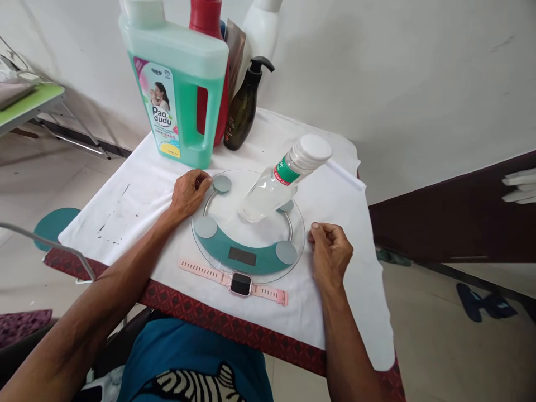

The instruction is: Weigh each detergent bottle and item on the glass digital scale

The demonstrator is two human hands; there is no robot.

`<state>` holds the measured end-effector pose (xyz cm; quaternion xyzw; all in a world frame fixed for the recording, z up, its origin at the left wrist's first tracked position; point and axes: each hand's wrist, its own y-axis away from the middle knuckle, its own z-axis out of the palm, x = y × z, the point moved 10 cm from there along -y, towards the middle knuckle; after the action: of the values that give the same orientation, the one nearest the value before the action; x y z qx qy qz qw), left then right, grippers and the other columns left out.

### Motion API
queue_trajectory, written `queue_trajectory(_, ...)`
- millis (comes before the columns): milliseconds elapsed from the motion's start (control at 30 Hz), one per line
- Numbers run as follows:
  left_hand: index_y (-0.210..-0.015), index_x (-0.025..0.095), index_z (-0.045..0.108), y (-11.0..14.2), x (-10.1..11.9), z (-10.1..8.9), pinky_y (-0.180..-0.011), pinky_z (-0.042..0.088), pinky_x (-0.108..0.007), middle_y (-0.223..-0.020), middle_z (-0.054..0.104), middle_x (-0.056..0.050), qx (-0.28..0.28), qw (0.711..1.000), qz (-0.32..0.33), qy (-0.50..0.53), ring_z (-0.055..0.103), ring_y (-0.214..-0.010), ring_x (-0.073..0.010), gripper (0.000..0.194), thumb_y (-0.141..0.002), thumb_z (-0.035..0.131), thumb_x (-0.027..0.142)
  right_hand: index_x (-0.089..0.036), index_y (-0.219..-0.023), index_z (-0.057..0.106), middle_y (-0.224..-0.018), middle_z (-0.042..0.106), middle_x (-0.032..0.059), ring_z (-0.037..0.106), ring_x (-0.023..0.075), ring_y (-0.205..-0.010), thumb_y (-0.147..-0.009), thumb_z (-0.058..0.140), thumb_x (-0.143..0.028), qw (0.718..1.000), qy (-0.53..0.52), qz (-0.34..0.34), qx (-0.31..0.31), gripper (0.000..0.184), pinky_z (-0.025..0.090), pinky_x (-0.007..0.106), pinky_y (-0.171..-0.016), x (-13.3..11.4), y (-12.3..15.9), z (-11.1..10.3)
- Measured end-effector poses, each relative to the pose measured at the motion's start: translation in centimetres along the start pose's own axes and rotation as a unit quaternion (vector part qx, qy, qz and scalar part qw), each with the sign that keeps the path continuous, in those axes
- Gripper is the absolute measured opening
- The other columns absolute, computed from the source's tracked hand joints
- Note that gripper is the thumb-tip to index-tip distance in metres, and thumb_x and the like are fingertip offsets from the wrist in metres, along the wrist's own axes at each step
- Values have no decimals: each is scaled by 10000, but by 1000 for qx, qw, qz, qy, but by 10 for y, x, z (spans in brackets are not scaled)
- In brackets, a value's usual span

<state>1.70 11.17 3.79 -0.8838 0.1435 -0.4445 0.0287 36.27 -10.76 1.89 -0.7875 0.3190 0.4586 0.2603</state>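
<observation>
A round glass bathroom scale (234,237) with a teal band and a blank display lies on the white cloth. On its glass stands a clear bottle (268,192) with a white cap and a green and red label. Beside the scale's upper left rim rests my left hand (190,192), its fingers curled in and no object visible in them; whether it touches the rim I cannot tell. My right hand (333,248) lies just right of the scale, fingers closed, apart from the glass. A pink smartwatch (240,285) with its strap laid out flat is at the scale's near edge.
A large green liquid jug (192,84), a red bottle (221,106), a dark pump bottle (243,109) and a white bottle (263,28) stand at the table's back left, against the wall. A teal round stool (54,226) is on the left; blue slippers (486,301) lie on the right floor.
</observation>
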Motion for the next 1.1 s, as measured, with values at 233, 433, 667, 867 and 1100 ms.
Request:
queue_trajectory(233, -1013, 173, 717, 6, 12, -8, -749, 533, -301, -1017, 743, -67, 13, 1000, 16, 0, 634, -778, -162, 210, -952, 588, 327, -233, -964, 707, -932, 724, 44, 673, 233, -861, -870, 715, -614, 999, 24, -29, -2, 392, 528, 383, -784, -23, 17, -5)
queue_trajectory(433, -1251, 180, 660, 61, 42, -46, -976, 566, -452, -1310, 642, -157, 94, 993, 43, -62, 651, -1131, -281, 341, -971, 657, 376, -221, -956, 717, -806, 704, 38, 655, 203, -709, -904, 724, -652, 994, 64, 3, -84, 434, 517, 337, -640, -45, 74, -8)
queue_trajectory(667, -1392, 273, 629, 185, 57, -50, -1086, 557, -454, -1432, 642, -99, 72, 967, -146, 198, 632, -1301, -301, 480, -950, 754, 413, -198, -1075, 686, -892, 727, 77, 681, 216, -728, -812, 803, -679, 990, 82, 12, -110, 561, 545, 347, -630, -43, 98, -11)
queue_trajectory(867, -1455, 147, 631, 234, 41, -14, -1254, 485, -469, -1465, 683, -172, -5, 754, -407, 516, 620, -1417, -353, 609, -934, 797, 415, -143, -1059, 701, -966, 778, 149, 677, 198, -646, -698, 879, -722, 929, -121, 269, -221, 705, 517, 297, -515, -13, 112, 8)
queue_trajectory(1100, -1322, 102, 674, 228, 43, 15, -1076, 630, -411, -1354, 739, -208, -61, 703, -439, 557, 746, -1227, -335, 504, -923, 826, 370, -116, -783, 740, -788, 758, 126, 498, 77, -454, -576, 989, -613, 905, -191, 322, -200, 593, 340, 206, -397, -6, 115, 14)
